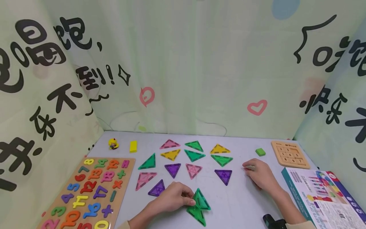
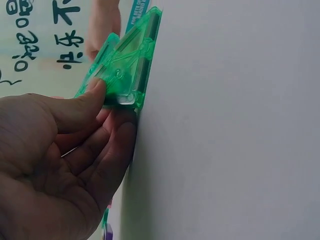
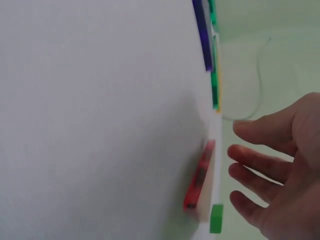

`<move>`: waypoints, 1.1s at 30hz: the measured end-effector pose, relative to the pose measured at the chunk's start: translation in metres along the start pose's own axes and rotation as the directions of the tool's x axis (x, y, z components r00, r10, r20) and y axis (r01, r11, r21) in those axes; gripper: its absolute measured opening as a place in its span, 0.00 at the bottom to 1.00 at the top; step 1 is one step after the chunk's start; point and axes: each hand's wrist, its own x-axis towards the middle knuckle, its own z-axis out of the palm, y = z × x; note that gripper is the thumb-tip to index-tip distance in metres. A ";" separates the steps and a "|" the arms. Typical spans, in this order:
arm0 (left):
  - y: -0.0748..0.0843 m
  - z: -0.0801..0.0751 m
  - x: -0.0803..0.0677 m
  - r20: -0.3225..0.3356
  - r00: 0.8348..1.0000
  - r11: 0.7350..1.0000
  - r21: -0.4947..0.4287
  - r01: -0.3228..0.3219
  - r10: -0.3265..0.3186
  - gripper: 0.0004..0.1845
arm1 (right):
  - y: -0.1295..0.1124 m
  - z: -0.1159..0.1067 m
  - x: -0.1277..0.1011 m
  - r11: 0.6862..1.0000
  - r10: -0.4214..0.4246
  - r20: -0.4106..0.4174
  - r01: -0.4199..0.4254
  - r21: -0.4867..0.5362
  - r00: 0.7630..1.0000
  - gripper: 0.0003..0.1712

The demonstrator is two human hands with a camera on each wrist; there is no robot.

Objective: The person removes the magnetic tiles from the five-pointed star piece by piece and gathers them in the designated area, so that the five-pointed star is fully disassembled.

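At the near edge of the white table (image 1: 237,203), the left hand (image 1: 171,198) pinches a translucent green plastic triangle tile (image 1: 201,200) beside its twin, while the right hand (image 1: 261,175) rests with fingers relaxed, holding nothing.
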 end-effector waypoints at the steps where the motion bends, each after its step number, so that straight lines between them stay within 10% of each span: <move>1: 0.000 0.000 0.000 0.001 1.000 1.000 -0.002 0.001 -0.001 0.03 | -0.007 -0.001 -0.003 1.000 0.002 0.003 -0.002 0.010 1.000 0.13; 6: 0.002 0.003 0.000 0.010 1.000 1.000 -0.006 0.006 -0.006 0.04 | -0.049 0.012 -0.027 0.977 -0.062 0.189 0.021 0.212 0.980 0.13; 12: 0.005 0.005 -0.001 0.015 0.999 0.999 -0.007 -0.038 0.038 0.04 | -0.083 0.046 -0.050 0.880 -0.253 0.450 0.010 0.475 0.857 0.15; 24: 0.008 0.008 -0.002 0.043 0.999 0.999 -0.026 -0.023 0.024 0.07 | -0.064 0.038 -0.053 0.900 -0.062 0.369 -0.108 0.421 0.927 0.14; 33: 0.008 0.008 -0.001 0.047 0.999 0.999 -0.041 -0.009 0.011 0.07 | -0.025 0.008 -0.047 0.957 0.209 0.188 -0.241 0.163 0.960 0.15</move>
